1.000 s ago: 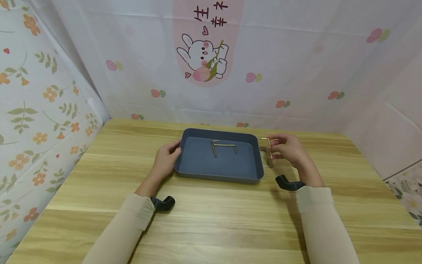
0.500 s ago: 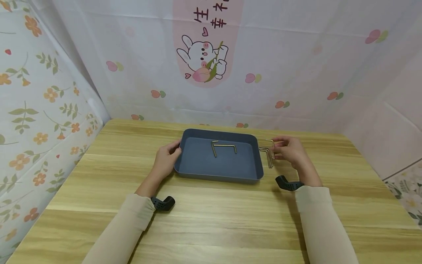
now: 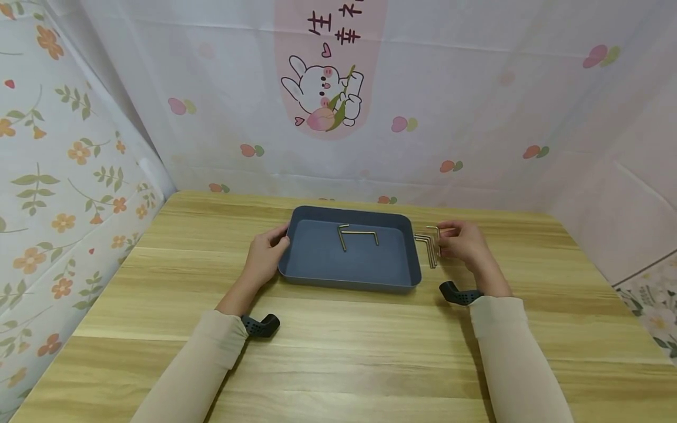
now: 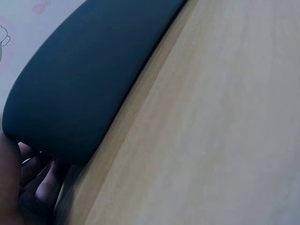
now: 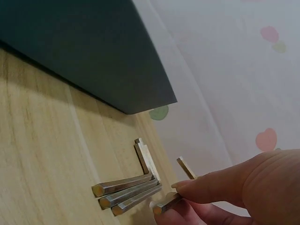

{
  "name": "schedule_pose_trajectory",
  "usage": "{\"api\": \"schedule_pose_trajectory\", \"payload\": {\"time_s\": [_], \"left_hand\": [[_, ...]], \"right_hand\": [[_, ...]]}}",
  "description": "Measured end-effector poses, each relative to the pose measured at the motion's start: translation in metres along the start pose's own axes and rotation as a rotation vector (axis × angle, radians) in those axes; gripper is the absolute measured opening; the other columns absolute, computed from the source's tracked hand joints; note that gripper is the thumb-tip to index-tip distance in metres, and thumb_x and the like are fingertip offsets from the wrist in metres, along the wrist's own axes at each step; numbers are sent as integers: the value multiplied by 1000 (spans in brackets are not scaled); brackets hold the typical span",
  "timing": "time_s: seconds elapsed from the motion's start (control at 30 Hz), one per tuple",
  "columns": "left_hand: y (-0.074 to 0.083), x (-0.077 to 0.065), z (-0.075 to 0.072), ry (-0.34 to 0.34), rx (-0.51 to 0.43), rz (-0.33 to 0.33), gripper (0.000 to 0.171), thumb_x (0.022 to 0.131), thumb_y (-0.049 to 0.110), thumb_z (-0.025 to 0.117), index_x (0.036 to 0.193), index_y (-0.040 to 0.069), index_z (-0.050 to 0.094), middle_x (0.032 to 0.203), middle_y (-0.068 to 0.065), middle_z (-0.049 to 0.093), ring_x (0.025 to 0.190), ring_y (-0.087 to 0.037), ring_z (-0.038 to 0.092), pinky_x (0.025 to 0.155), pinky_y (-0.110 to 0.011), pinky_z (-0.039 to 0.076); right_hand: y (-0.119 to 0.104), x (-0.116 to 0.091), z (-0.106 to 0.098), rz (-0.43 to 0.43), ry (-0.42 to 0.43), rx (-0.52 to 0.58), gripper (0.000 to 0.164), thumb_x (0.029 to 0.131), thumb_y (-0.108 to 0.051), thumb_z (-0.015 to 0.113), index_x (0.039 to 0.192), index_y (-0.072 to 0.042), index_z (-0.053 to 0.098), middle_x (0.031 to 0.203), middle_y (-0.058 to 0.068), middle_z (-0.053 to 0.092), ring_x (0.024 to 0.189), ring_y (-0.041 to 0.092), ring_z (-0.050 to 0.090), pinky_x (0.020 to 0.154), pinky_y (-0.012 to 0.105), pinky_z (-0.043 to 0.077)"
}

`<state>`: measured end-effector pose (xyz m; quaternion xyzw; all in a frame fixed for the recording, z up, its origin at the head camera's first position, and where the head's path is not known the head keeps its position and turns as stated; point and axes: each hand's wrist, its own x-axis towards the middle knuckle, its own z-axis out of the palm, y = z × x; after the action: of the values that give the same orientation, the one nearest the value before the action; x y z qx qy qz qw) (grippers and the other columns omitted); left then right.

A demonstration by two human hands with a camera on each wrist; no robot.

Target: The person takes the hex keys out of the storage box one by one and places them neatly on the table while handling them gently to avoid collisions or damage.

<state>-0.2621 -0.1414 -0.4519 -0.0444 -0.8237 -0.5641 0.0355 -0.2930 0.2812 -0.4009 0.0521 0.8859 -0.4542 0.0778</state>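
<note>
A blue-grey rectangular tray [image 3: 349, 270] stands on the table, its left end gripped by my left hand [image 3: 264, 257]. In the left wrist view, curled fingers [image 4: 44, 180] reach around the tray's corner. Two brass-coloured hex keys [image 3: 362, 233] lie inside the tray, one end meeting the other. My right hand [image 3: 466, 247] pinches another hex key [image 5: 167, 204] between thumb and fingers, its short arm pointing toward the tray. Just left of that hand, three hex keys [image 5: 129, 193] lie nested side by side on the table, close to the tray's right wall.
The wooden table [image 3: 338, 358] meets a printed cloth [image 3: 222, 117] hanging along its back edge. Floral cloth [image 3: 69, 194] hangs at the left. Each wrist wears a dark camera mount [image 3: 261, 326].
My right hand has drawn the pinched hex key slightly right and down, apart from the three others. The left hand and tray look unchanged.
</note>
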Motion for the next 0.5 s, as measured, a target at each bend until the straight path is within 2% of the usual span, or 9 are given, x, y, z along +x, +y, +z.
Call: {"api": "schedule_pose_trajectory", "payload": {"time_s": [0.5], "left_hand": [[-1,0,1,5,-5,-3,45,104,16,50,148,9,53,149,-15,55,139,-29,53,108,-48,49]], "right_hand": [[4,1,5,9,47,-85,45,97,-4,61,141,4,55,117,24,61,89,21,65,71,27,61]]}}
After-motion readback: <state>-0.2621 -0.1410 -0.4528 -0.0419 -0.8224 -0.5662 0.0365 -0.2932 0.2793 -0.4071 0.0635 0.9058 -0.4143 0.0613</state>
